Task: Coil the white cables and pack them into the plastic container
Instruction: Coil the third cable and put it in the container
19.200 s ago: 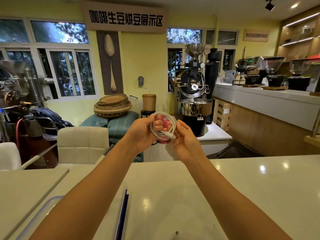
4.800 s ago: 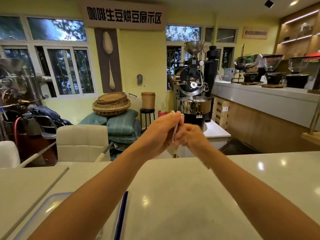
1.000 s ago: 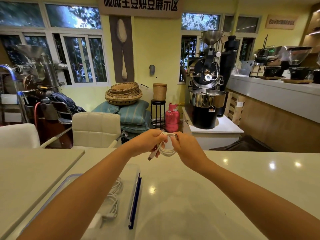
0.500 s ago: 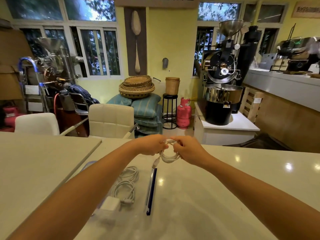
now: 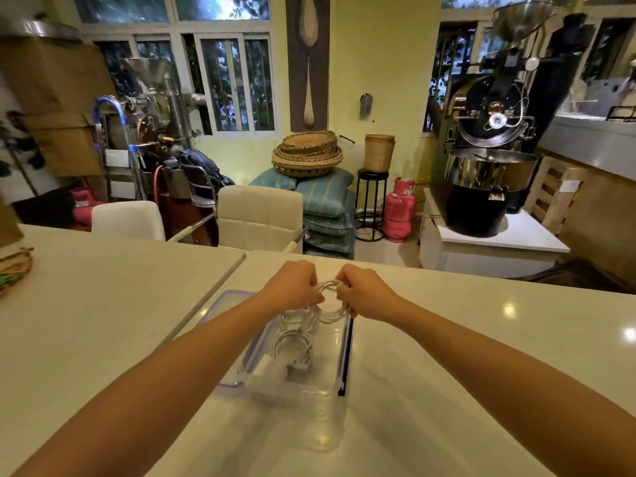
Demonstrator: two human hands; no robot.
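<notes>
Both hands, left [image 5: 295, 283] and right [image 5: 365, 290], are pinching opposite sides of the coil [image 5: 327, 302] so its loops are not springing open, holding it over the box's [image 5: 339, 356] far end, where other cables [image 5: 292, 351] are already lying.

Count: two hands [image 5: 292, 285], one clear plastic container [image 5: 296, 390], two chairs [image 5: 260, 218], one pink gas cylinder [image 5: 400, 211].
</notes>
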